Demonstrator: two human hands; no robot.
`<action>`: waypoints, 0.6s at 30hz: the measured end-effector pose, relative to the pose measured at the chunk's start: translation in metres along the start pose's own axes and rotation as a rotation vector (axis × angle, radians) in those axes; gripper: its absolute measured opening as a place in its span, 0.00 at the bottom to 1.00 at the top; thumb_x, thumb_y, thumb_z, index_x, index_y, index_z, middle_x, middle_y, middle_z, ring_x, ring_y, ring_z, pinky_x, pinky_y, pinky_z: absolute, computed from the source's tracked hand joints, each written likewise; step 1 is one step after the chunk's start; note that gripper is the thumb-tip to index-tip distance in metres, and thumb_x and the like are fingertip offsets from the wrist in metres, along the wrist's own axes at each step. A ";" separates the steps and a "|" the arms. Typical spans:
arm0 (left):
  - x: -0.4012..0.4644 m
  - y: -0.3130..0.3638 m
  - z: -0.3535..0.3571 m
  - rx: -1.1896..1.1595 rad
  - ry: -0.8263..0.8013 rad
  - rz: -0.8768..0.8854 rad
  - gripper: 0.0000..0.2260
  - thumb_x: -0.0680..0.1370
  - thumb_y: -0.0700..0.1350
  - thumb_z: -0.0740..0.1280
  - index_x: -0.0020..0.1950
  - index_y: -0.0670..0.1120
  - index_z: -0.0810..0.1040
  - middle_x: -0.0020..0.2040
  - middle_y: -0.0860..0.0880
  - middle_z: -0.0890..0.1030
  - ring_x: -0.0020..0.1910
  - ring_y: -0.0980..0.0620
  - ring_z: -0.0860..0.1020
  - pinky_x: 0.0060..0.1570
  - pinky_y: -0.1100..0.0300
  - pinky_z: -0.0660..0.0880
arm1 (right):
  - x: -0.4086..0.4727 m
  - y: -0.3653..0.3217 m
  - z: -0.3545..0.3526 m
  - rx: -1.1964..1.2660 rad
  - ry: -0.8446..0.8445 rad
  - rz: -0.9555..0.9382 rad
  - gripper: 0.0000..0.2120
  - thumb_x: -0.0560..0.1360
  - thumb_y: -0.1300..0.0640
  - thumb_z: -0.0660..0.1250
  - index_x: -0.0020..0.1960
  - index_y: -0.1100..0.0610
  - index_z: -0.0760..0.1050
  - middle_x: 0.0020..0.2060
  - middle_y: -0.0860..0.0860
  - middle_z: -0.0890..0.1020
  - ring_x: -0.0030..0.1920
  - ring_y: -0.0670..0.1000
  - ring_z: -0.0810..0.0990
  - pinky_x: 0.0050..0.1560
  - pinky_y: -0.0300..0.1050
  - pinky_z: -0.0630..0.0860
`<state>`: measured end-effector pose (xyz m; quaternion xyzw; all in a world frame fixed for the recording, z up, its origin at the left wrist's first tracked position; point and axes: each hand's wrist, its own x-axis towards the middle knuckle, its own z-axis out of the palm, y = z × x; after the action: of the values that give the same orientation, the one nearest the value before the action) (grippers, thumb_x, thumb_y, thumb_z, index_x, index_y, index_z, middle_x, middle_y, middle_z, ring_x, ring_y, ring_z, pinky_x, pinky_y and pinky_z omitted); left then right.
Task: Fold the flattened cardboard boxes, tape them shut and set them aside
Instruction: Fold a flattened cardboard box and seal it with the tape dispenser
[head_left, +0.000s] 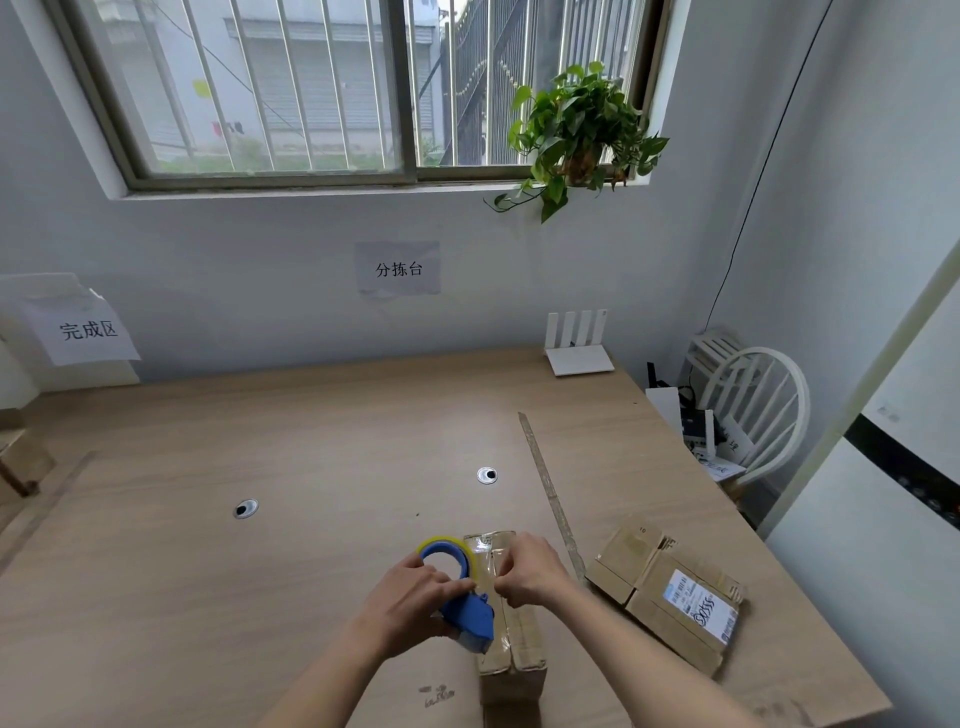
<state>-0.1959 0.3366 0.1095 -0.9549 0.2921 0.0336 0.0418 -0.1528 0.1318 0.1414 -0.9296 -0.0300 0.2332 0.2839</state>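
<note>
A folded cardboard box (514, 649) stands on the wooden table (260, 441) near its front edge, its top flaps closed. My left hand (415, 597) grips a blue tape dispenser (465, 608) with a yellow-rimmed roll, resting on the box's top seam. My right hand (530, 571) pinches the clear tape on the box top beside the dispenser. Right of the box lies a stack of flattened cardboard boxes (670, 597) with a white label.
A white router (576, 343) stands at the back right of the table. A long strip (550, 493) lies along the table. Two cable holes (245, 508) sit mid-table. A white chair (753, 410) with clutter is at the right. Paper signs hang on the wall.
</note>
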 end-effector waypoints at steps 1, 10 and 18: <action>-0.002 -0.001 0.001 0.016 -0.010 -0.010 0.24 0.79 0.58 0.65 0.75 0.57 0.66 0.61 0.51 0.81 0.59 0.49 0.78 0.63 0.56 0.63 | 0.001 0.003 0.000 0.033 -0.004 0.010 0.08 0.70 0.64 0.71 0.32 0.57 0.82 0.28 0.50 0.83 0.30 0.45 0.84 0.41 0.42 0.85; -0.010 -0.004 0.003 0.086 0.082 0.057 0.25 0.74 0.62 0.69 0.70 0.59 0.72 0.54 0.57 0.83 0.50 0.54 0.81 0.55 0.59 0.72 | 0.006 0.002 0.017 0.287 -0.152 0.142 0.21 0.71 0.48 0.78 0.54 0.64 0.82 0.45 0.56 0.86 0.39 0.50 0.86 0.40 0.41 0.84; -0.015 -0.006 0.004 0.142 0.074 0.123 0.27 0.63 0.66 0.76 0.59 0.60 0.80 0.44 0.62 0.83 0.39 0.61 0.80 0.43 0.65 0.76 | 0.004 -0.008 0.024 0.541 -0.161 0.291 0.09 0.72 0.61 0.77 0.47 0.63 0.79 0.46 0.59 0.87 0.44 0.54 0.88 0.45 0.48 0.85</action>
<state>-0.2044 0.3503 0.1075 -0.9304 0.3531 -0.0199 0.0966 -0.1595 0.1515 0.1265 -0.7934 0.1443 0.3435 0.4814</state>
